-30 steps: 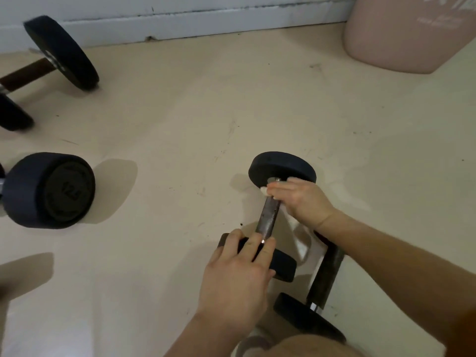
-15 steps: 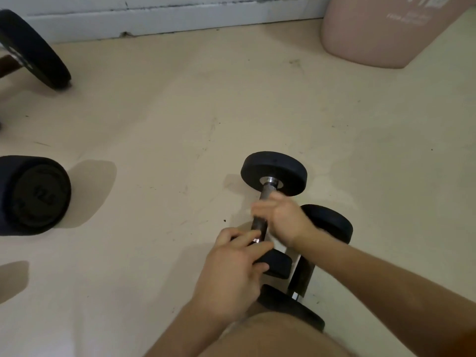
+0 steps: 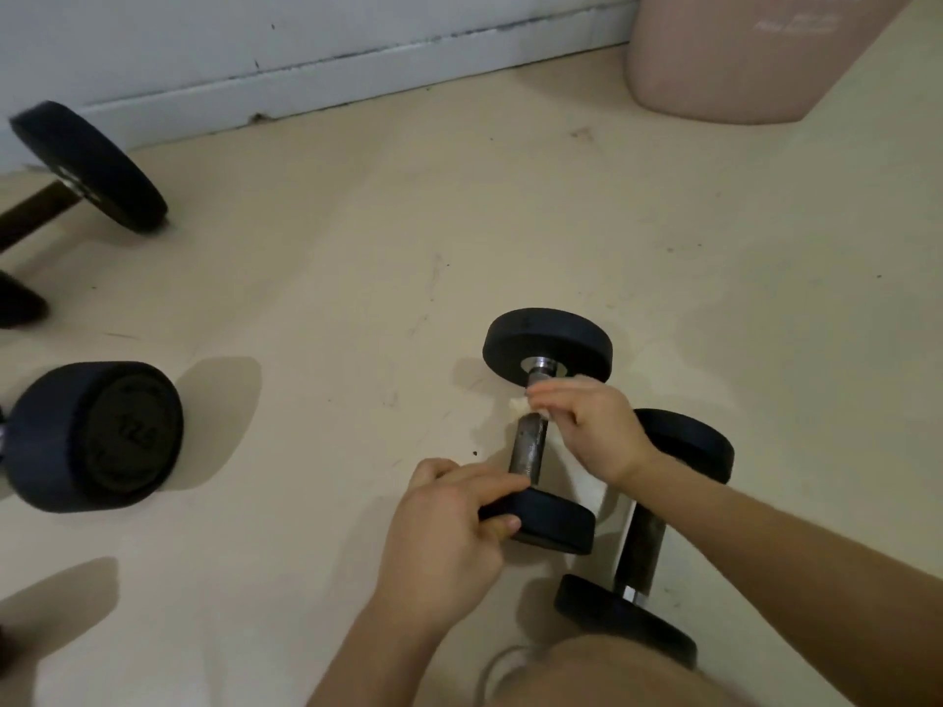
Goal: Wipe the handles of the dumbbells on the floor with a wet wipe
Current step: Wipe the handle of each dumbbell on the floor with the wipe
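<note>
A small black dumbbell (image 3: 548, 344) lies on the floor in the middle, its dark metal handle (image 3: 529, 446) running toward me. My right hand (image 3: 592, 426) grips a white wet wipe (image 3: 518, 408) wrapped round the far end of that handle, near the far weight. My left hand (image 3: 449, 533) holds the near weight (image 3: 556, 520), fingers curled over its rim. A second small dumbbell (image 3: 638, 553) lies just to the right, partly under my right forearm.
A large dumbbell end marked 12.5 (image 3: 97, 436) lies at the left. Another dumbbell (image 3: 87, 165) rests at far left by the white baseboard (image 3: 357, 68). A pink container (image 3: 740, 58) stands at the top right. My knee (image 3: 612, 676) shows at the bottom edge.
My right hand slid the wipe down the handle toward me, then back up to the far end. My left hand stayed on the near weight.
</note>
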Demonstrator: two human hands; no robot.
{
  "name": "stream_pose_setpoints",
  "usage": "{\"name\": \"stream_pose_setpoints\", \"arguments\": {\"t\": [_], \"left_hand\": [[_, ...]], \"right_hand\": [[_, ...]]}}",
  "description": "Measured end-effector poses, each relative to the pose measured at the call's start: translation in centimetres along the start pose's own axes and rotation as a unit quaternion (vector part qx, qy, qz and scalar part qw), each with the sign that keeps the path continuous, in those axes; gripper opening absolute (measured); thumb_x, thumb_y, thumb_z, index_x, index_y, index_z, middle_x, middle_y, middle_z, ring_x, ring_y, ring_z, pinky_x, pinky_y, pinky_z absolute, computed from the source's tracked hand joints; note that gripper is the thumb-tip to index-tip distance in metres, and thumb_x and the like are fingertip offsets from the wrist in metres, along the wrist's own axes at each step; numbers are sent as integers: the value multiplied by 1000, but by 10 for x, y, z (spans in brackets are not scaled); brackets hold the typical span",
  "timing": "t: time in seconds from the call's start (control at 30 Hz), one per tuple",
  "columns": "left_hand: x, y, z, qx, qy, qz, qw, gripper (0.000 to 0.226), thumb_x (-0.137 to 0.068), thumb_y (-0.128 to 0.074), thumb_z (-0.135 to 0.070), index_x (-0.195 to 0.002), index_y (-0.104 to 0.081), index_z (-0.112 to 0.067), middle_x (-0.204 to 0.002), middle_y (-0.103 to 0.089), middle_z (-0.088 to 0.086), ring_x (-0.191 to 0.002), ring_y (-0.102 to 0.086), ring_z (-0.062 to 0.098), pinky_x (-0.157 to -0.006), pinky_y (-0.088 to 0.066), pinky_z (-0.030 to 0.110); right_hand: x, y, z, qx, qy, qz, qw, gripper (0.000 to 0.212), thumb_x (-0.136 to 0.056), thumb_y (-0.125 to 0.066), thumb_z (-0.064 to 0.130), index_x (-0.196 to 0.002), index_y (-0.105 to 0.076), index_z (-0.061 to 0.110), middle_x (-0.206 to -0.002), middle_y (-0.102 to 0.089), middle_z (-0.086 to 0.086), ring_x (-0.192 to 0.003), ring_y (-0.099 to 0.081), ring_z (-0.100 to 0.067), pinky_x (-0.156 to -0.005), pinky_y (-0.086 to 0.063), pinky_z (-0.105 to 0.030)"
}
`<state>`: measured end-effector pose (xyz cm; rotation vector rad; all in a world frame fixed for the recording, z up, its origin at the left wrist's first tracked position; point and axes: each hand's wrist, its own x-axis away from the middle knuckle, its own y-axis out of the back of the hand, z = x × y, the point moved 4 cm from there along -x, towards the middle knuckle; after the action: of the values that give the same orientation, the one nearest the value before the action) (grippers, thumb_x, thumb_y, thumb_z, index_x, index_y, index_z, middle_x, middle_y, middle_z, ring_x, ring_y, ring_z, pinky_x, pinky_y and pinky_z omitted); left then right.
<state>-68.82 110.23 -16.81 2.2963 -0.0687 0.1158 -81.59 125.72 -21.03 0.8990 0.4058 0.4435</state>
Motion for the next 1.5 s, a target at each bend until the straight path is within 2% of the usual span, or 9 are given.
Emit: {"name": "stream_pose_setpoints", "arguments": {"t": [0.1,0.37,0.53,0.73,0.83,1.0,1.13,1.3,1.5], "left_hand": [[0,12,19,47,44,-22,998,42,-78,-70,-13,-107,-67,-44,-99,-60,-37,-102,-47,4,-88,-34,9],[2,18,51,169,143,-54,974,52,-78,-61,7,-93,-69,-42,-100,-66,-30,-103,-60,0,-96,-45,25],[2,18,50,184,156,-37,970,49,-80,-62,5,-93,-70,-41,-95,-63,-39,-101,-57,-8,-93,-41,16],[1,20,45,182,156,-30,970,45,-79,-64,4,-99,-73,-35,-97,-61,-37,-97,-52,-20,-81,-34,-3],[0,20,39,170,132,-27,976,43,-78,-69,0,-99,-73,-36,-96,-61,-35,-97,-51,-21,-79,-33,-4],[0,11,15,71,66,-4,995,39,-81,-71,-17,-108,-68,-44,-105,-62,-32,-102,-43,4,-86,-30,4],[-2,2,-5,17,16,31,999,39,-82,-68,-32,-116,-61,-50,-112,-60,-32,-99,-38,11,-88,-39,23],[-3,-8,-22,-14,-43,28,999,38,-82,-64,-46,-119,-58,-50,-115,-58,-33,-99,-35,9,-80,-43,24],[-5,-24,-35,-71,-111,13,991,33,-84,-59,-50,-116,-62,-45,-105,-64,-21,-95,-39,15,-67,-39,23]], "right_hand": [[-9,-9,3,-49,-109,-92,989,18,-88,-61,5,-102,-72,7,-108,-58,-3,-92,-53,-5,-88,-41,-8],[20,-29,34,-273,-298,44,913,14,-85,-63,-2,-86,-71,10,-95,-69,-9,-80,-64,-13,-76,-55,-17],[-22,-16,10,-227,-333,-88,911,15,-87,-62,4,-85,-68,18,-83,-67,-1,-80,-65,-17,-83,-55,-30],[12,-27,35,-218,-291,161,918,17,-85,-56,-9,-78,-67,2,-69,-53,-7,-64,-53,-12,-64,-50,-12],[-11,-12,29,-154,-277,93,944,10,-86,-65,8,-89,-72,13,-83,-64,3,-78,-60,-9,-80,-49,-19],[-25,-14,24,6,-215,147,965,20,-91,-60,20,-106,-72,16,-113,-67,-7,-104,-62,-22,-97,-44,-27],[7,-12,45,31,-80,308,948,18,-87,-63,16,-100,-74,22,-92,-68,7,-87,-62,-8,-83,-47,-20],[-28,13,20,253,-43,145,955,20,-92,-51,11,-107,-65,14,-100,-59,-5,-87,-60,-24,-67,-44,-31],[-11,11,7,333,-62,151,929,48,-88,-52,6,-133,-43,17,-103,-58,-7,-83,-62,-28,-54,-41,-33]]}}
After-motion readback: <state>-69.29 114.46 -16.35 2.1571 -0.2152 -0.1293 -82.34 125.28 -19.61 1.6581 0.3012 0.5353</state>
